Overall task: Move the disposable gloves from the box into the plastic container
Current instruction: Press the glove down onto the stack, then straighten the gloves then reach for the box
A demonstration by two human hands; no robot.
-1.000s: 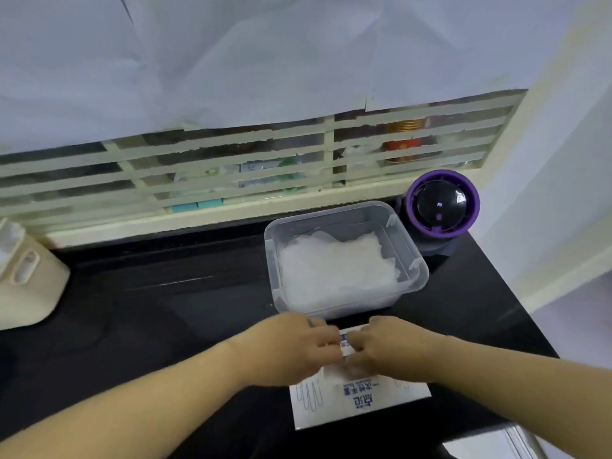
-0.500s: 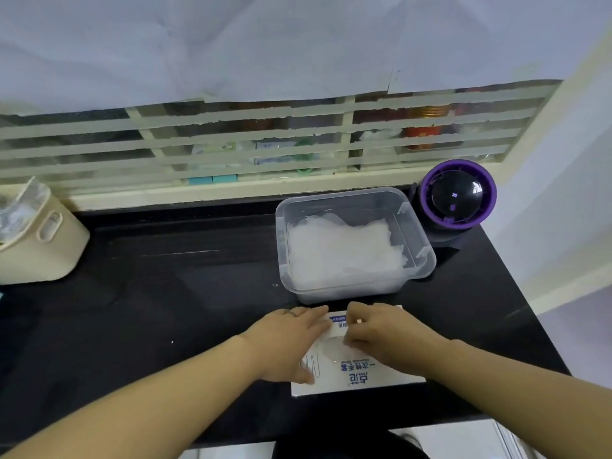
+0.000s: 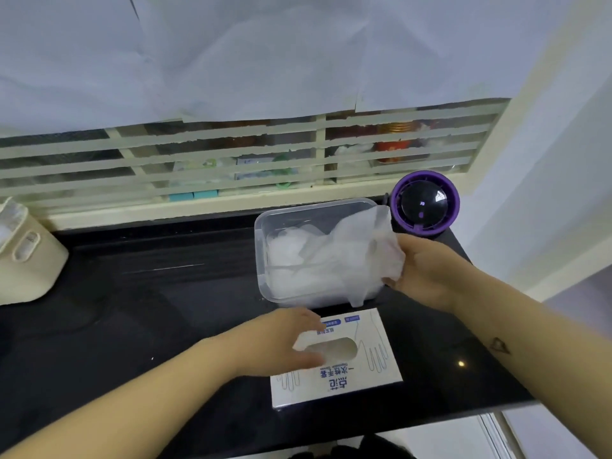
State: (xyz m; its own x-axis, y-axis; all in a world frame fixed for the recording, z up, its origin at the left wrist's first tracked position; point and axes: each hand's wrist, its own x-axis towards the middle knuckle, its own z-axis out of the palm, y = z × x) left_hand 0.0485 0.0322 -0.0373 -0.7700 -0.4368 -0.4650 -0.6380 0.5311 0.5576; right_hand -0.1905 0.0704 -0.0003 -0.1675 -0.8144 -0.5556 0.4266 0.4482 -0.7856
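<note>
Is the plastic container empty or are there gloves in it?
Not empty: the plastic container holds a pile of translucent gloves, and the right hand grips another glove over it.

Countertop: black, glossy.
Round device: purple rim, dark dome, back right.
Beige container: far left edge.
Slatted grille: behind the countertop, under white sheets.

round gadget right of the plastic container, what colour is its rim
The rim is purple, around a glossy black top; head view shows it.
</note>
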